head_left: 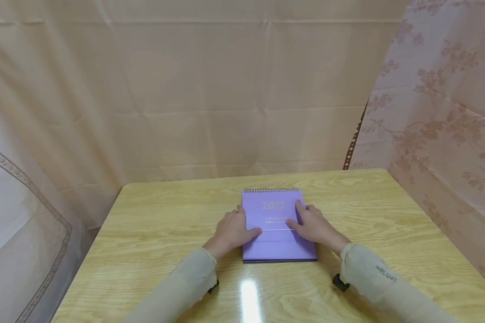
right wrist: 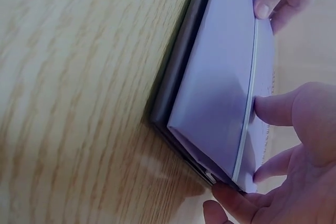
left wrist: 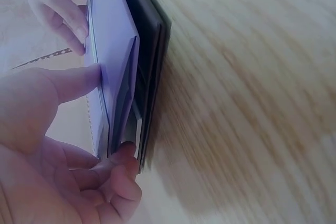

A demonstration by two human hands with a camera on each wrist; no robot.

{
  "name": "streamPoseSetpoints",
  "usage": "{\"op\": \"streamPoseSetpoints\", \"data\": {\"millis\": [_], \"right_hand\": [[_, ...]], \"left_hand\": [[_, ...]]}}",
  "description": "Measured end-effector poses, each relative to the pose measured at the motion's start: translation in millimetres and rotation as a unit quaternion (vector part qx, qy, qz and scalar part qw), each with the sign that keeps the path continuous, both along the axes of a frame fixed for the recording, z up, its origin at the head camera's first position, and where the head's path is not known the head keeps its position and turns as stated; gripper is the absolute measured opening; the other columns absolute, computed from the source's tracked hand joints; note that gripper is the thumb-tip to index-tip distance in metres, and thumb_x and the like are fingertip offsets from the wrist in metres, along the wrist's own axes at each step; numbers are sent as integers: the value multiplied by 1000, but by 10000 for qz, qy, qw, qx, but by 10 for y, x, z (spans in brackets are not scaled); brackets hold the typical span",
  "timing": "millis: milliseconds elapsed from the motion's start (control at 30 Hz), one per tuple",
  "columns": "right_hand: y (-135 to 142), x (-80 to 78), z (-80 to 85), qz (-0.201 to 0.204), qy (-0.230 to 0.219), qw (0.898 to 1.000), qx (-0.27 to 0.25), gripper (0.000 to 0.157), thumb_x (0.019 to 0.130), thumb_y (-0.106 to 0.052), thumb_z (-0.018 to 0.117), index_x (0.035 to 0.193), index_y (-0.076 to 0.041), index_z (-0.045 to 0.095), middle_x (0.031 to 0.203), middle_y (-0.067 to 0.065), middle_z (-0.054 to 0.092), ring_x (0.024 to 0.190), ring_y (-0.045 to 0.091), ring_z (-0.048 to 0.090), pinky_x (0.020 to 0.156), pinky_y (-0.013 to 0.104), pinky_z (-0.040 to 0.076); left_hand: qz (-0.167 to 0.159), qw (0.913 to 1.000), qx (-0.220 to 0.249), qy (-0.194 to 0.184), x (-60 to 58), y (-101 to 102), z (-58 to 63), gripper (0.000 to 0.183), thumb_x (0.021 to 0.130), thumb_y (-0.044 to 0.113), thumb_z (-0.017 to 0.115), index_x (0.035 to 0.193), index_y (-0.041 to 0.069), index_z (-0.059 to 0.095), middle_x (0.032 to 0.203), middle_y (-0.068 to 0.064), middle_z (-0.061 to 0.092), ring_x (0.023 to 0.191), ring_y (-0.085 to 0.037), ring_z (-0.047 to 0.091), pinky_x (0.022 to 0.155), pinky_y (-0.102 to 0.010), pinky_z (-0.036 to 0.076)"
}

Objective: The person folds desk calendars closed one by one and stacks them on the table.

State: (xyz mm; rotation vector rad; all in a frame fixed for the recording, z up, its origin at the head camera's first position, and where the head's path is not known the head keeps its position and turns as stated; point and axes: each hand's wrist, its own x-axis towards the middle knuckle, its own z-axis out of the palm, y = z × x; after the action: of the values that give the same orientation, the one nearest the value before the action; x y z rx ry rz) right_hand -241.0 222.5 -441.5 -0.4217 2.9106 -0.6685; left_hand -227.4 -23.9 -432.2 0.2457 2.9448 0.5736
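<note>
A purple desk calendar (head_left: 276, 246) marked 2027 lies on the wooden table, its spiral binding along the far edge. My left hand (head_left: 233, 228) grips its left side, thumb on the cover and the other fingers at the edge. On the right side, my right hand (head_left: 316, 226) holds it with thumb and index finger on the cover, other fingers curled at the edge. In the left wrist view, the purple cover (left wrist: 113, 40) stands a little apart from a dark base (left wrist: 152, 35). The right wrist view shows a pale line (right wrist: 247, 124) across the cover.
The wooden table (head_left: 166, 215) extends on both sides of the calendar. Behind it hangs a beige curtain (head_left: 226, 89), with a floral cloth (head_left: 448, 89) on the right and a whitish cloth (head_left: 16, 224) on the left. Light glares off the tabletop near the front.
</note>
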Motion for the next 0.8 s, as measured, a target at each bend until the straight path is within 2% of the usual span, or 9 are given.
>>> {"op": "streamPoseSetpoints", "data": {"millis": [200,367,633,800], "right_hand": [[-8,0,1,-16,-185,9998,58,79,102,-36,60,152,15,27,137,46,42,127,57,44,104,65,39],[3,-10,-7,0,-167,9998,108,79,101,-37,61,151,15,29,136,46,43,126,57,45,103,65,39],[0,2,-10,87,-221,9991,353,73,102,-37,60,150,12,36,137,44,44,125,56,46,100,66,42],[-22,15,-30,71,-174,9984,541,71,102,-37,60,150,11,37,136,43,45,124,55,47,98,66,43]], "left_hand": [[13,9997,-240,5,29,26,29,97,87,54,75,146,-14,40,129,-26,62,116,-39,59,90,-49,53],[-14,9995,-320,63,35,38,15,95,87,55,74,145,-14,43,129,-26,62,115,-39,59,90,-50,53],[-174,9969,-746,202,49,66,-95,87,93,55,67,145,-10,46,131,-27,60,119,-40,57,90,-51,54],[-235,9947,-910,414,74,79,-121,82,94,54,67,142,-10,50,125,-27,62,114,-38,59,85,-49,55]]}}
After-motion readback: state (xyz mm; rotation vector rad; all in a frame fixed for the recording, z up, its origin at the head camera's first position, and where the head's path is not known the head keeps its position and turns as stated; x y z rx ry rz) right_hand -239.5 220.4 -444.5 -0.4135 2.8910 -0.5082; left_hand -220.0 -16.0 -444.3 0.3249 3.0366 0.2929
